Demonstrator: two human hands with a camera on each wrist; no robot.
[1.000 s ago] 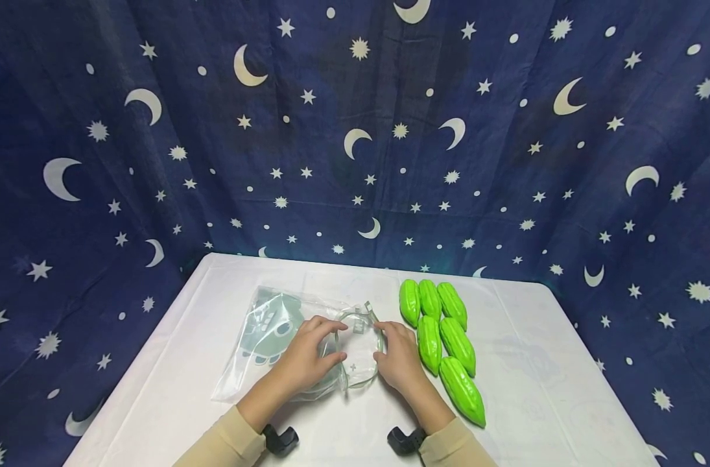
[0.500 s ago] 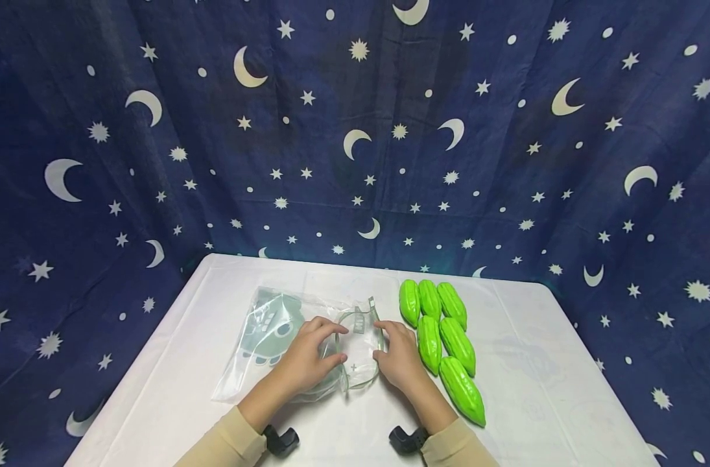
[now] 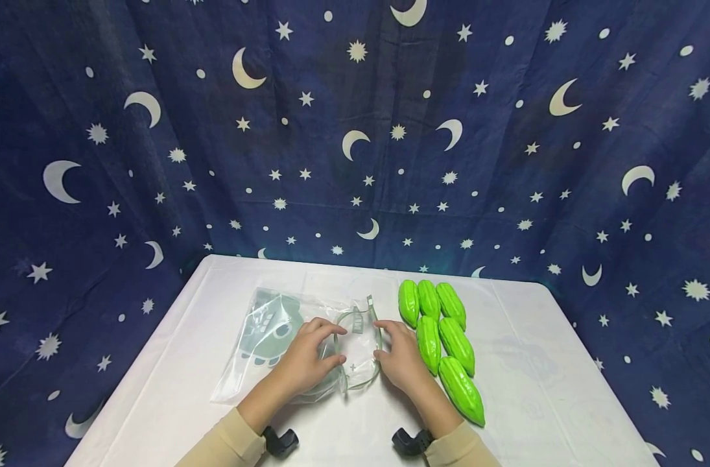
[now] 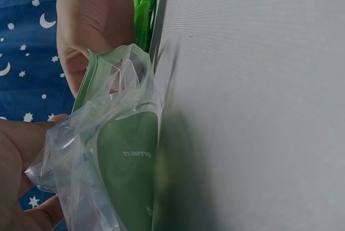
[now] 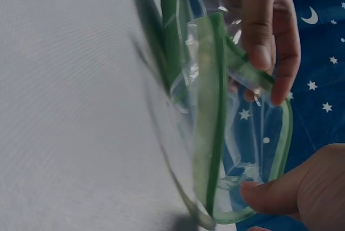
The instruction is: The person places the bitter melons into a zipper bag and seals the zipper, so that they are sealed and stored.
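A clear zip bag (image 3: 261, 379) with green edging and a green cartoon print lies on the table, its mouth (image 3: 355, 382) spread toward the right. My left hand (image 3: 309, 353) is at the mouth's left edge, thumb and fingers apart, fingertips reaching over the edging. At the right edge, my right hand (image 3: 399, 353) touches the rim with thumb and fingers spread. In the right wrist view, the left fingers (image 5: 259, 32) hang over the green edging (image 5: 210, 107), and the right thumb (image 5: 269, 194) is against the rim. The left wrist view shows the word "name" on the bag (image 4: 126, 161).
Several bright green, ridged, elongated pieces (image 3: 429, 344) lie just right of my right hand, in rows. The table (image 3: 541, 389) has a white cover. A dark blue curtain (image 3: 355, 130) with moons and stars hangs behind it.
The bag's far corner and the printed label near it have straightened up at the mouth. My right hand has shifted very slightly right; the left has hardly moved.
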